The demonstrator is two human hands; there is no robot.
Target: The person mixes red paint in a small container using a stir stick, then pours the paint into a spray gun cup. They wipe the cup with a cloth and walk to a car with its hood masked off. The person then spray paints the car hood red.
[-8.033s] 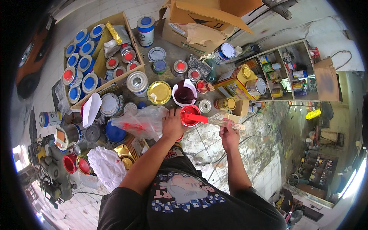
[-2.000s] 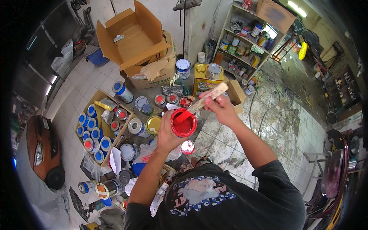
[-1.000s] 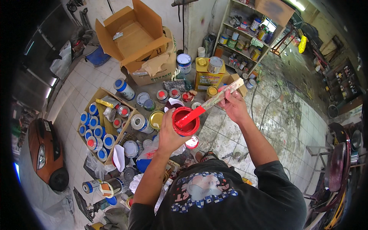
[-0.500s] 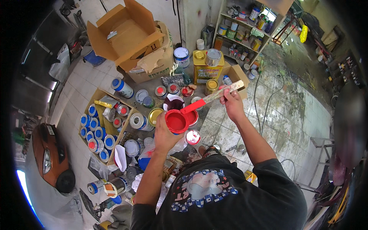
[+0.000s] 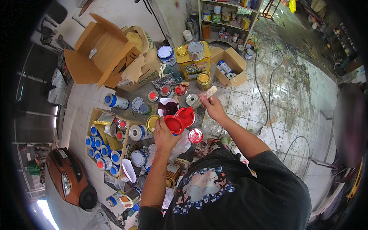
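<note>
From my remote seat, the work looks to be in mid-course: the red can is open and lifted off the floor, full of wet red paint, and the flat stick is coated red along its lower half, with its tip down in the can's mouth. I judge the stirring or scooping is under way but not finished; the small red lid lies loose on the floor at about four o'clock from the can, so closing up is not yet done.

My left hand is wrapped snugly around the can from below, fingers closed on its side, holding it near the middle of the view. My right hand sits at two o'clock from the can, fingers pinched narrow on the pale upper end of the stick, which slants down toward eight o'clock into the paint.

Just behind the can, at twelve o'clock, stands an open tub of dark maroon paint. Farther out at twelve o'clock is a yellow tin, and at nine o'clock a cardboard tray of blue-and-white cans rests on the tiled floor.
</note>
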